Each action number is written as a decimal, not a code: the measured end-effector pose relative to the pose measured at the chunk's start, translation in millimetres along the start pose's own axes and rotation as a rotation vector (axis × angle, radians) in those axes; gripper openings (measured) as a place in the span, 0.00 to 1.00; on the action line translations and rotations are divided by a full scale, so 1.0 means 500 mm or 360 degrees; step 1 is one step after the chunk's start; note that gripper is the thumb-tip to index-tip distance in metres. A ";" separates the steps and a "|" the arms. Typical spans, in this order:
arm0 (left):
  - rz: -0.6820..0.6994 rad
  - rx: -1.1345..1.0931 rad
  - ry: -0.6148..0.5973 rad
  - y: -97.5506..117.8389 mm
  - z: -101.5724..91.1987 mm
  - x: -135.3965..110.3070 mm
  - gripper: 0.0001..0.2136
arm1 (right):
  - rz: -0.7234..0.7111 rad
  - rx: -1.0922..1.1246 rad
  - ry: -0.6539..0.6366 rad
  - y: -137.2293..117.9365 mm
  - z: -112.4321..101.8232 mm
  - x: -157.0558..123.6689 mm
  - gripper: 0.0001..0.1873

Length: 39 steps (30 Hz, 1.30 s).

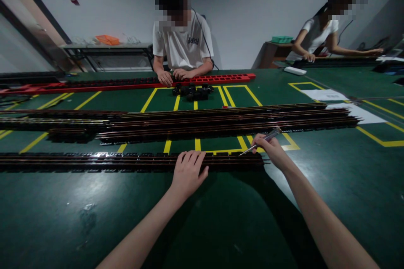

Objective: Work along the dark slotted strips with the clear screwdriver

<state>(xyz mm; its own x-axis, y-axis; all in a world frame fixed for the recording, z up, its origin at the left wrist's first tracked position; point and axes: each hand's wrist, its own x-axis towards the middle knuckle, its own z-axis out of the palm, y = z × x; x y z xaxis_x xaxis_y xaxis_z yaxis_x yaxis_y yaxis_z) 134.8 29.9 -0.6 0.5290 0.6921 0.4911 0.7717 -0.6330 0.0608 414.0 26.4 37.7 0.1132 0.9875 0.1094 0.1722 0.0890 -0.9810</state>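
Observation:
A long black strip point(126, 162) with thin copper-coloured rods along it lies across the table in front of me. My left hand point(190, 172) rests on this strip, fingers stretched out and a little spread, thumb off to the right. Nearer the strip's right end, my right hand point(270, 149) grips a slim screwdriver point(267, 137). The screwdriver slants down to the left, and its tip is at the strip's upper edge; whether it touches, I cannot tell. A few rod ends stick out past the strip's right end.
Beyond lies a pile of similar strips point(221, 121) on the green table point(126, 218) with yellow tape lines. Across it, a person point(183, 46) works at a red rack point(221, 79) beside black parts point(193, 91). Another person point(318, 38) sits far right. Paper sheets point(369, 114) lie right.

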 end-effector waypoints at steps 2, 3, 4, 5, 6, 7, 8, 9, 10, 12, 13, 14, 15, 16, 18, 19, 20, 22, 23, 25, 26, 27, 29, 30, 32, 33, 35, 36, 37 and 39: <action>0.0001 -0.0001 -0.0003 0.000 0.001 -0.001 0.16 | 0.0005 0.0025 0.0028 0.006 -0.002 0.001 0.11; 0.0003 0.0001 -0.0002 0.000 0.001 -0.001 0.16 | 0.0007 0.0029 0.0035 0.009 -0.003 0.002 0.11; 0.0004 0.0002 0.0001 -0.001 0.001 -0.001 0.16 | 0.0009 0.0029 0.0038 0.011 -0.004 0.003 0.11; 0.0006 0.0005 0.0005 -0.001 0.001 -0.001 0.16 | 0.0010 0.0028 0.0042 0.014 -0.006 0.003 0.11; 0.0009 0.0006 0.0007 -0.001 0.001 -0.001 0.16 | 0.0010 0.0027 0.0049 0.016 -0.008 0.004 0.11; 0.0010 0.0006 0.0007 -0.001 0.000 -0.001 0.16 | 0.0011 0.0026 0.0057 0.018 -0.010 0.004 0.11; 0.0009 0.0005 0.0004 -0.001 0.000 -0.001 0.16 | 0.0012 0.0026 0.0069 0.021 -0.012 0.005 0.11; 0.0006 0.0003 0.0000 0.000 -0.001 0.000 0.16 | 0.0013 0.0025 0.0082 0.022 -0.014 0.005 0.11; 0.0002 0.0000 -0.0006 0.000 -0.002 0.000 0.16 | 0.0011 0.0023 0.0095 0.024 -0.016 0.005 0.11; -0.0005 -0.0007 -0.0020 0.000 -0.003 0.000 0.16 | -0.0001 0.0014 0.0114 0.025 -0.019 0.005 0.11; -0.0008 -0.0010 -0.0027 0.000 -0.003 0.000 0.16 | -0.0004 0.0010 0.0114 0.025 -0.019 0.005 0.11; -0.0009 -0.0012 -0.0034 0.001 -0.003 0.000 0.16 | -0.0006 0.0006 0.0112 0.024 -0.019 0.005 0.11; -0.0010 -0.0012 -0.0038 0.001 -0.003 0.000 0.16 | -0.0006 0.0001 0.0112 0.023 -0.018 0.004 0.11; -0.0010 -0.0012 -0.0039 0.001 -0.003 0.000 0.16 | -0.0006 -0.0004 0.0117 0.023 -0.017 0.004 0.11; -0.0011 -0.0009 -0.0035 0.001 -0.002 -0.001 0.16 | -0.0007 -0.0007 0.0139 0.023 -0.015 0.003 0.12; -0.0011 -0.0009 -0.0033 0.001 -0.001 -0.001 0.16 | -0.0007 -0.0001 0.0147 0.024 -0.014 0.003 0.12; -0.0013 -0.0010 -0.0035 0.001 -0.001 -0.001 0.16 | -0.0006 0.0014 0.0148 0.025 -0.013 0.003 0.13; -0.0018 -0.0011 -0.0047 0.001 -0.002 0.000 0.16 | 0.0005 0.0059 0.0126 0.028 -0.013 0.003 0.13; -0.0022 -0.0011 -0.0054 0.002 -0.003 0.000 0.16 | 0.0014 0.0084 0.0114 0.029 -0.013 0.003 0.13; -0.0023 -0.0009 -0.0061 0.002 -0.005 0.001 0.16 | 0.0039 0.0126 0.0099 0.029 -0.012 0.004 0.13; -0.0021 -0.0008 -0.0059 0.002 -0.005 0.002 0.16 | 0.0052 0.0142 0.0094 0.029 -0.011 0.004 0.13; -0.0018 -0.0008 -0.0053 0.002 -0.005 0.002 0.16 | 0.0065 0.0152 0.0089 0.027 -0.010 0.004 0.13; -0.0011 -0.0007 -0.0041 0.002 -0.005 0.002 0.16 | 0.0088 0.0159 0.0084 0.023 -0.007 0.003 0.14; -0.0007 -0.0005 -0.0035 0.001 -0.005 0.001 0.16 | 0.0096 0.0155 0.0085 0.021 -0.006 0.002 0.15; -0.0001 0.0000 -0.0027 0.001 -0.004 0.001 0.16 | 0.0106 0.0131 0.0092 0.018 -0.003 0.001 0.16; 0.0001 0.0002 -0.0024 0.001 -0.004 0.001 0.16 | 0.0105 0.0111 0.0093 0.017 -0.002 0.000 0.16; 0.0001 0.0002 -0.0026 0.001 -0.004 0.000 0.16 | 0.0101 0.0070 0.0086 0.015 -0.001 -0.001 0.18; 0.0000 0.0000 -0.0031 0.001 -0.004 0.001 0.16 | 0.0098 0.0055 0.0080 0.015 -0.001 -0.002 0.18; -0.0002 -0.0004 -0.0036 0.001 -0.004 0.001 0.16 | 0.0097 0.0045 0.0073 0.014 -0.001 -0.002 0.19; -0.0007 -0.0009 -0.0043 0.001 -0.005 0.001 0.16 | 0.0096 0.0030 0.0062 0.014 -0.001 -0.003 0.19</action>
<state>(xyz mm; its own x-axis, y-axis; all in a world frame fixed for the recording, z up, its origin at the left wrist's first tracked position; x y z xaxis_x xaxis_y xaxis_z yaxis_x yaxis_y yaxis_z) 134.8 29.0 1.7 0.5351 0.7038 0.4673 0.7721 -0.6319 0.0676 415.5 25.7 30.7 0.1611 0.9854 0.0556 0.1451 0.0321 -0.9889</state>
